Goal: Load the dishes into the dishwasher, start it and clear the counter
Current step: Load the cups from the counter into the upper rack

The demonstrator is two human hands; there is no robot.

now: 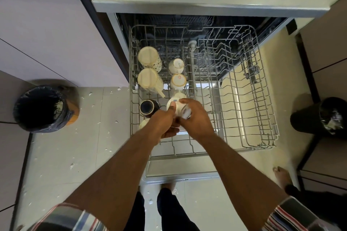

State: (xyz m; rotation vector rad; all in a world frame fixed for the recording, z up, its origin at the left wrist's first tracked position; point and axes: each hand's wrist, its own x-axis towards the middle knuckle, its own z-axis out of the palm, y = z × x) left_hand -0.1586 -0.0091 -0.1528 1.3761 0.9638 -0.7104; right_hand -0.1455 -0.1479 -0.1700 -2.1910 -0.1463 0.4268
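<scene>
The dishwasher's upper wire rack is pulled out over the open door. Along its left side stand upturned cream mugs, two small white cups and a dark mug. Both hands meet over the rack's left front. My left hand and my right hand together hold a white cup, tilted on its side just above the wires. Another pale cup peeks out from under my left wrist.
A bin with a black liner stands on the floor at the left, and a second dark bin at the right. The counter edge overhangs the dishwasher. White specks litter the floor tiles. A bare foot shows at the right.
</scene>
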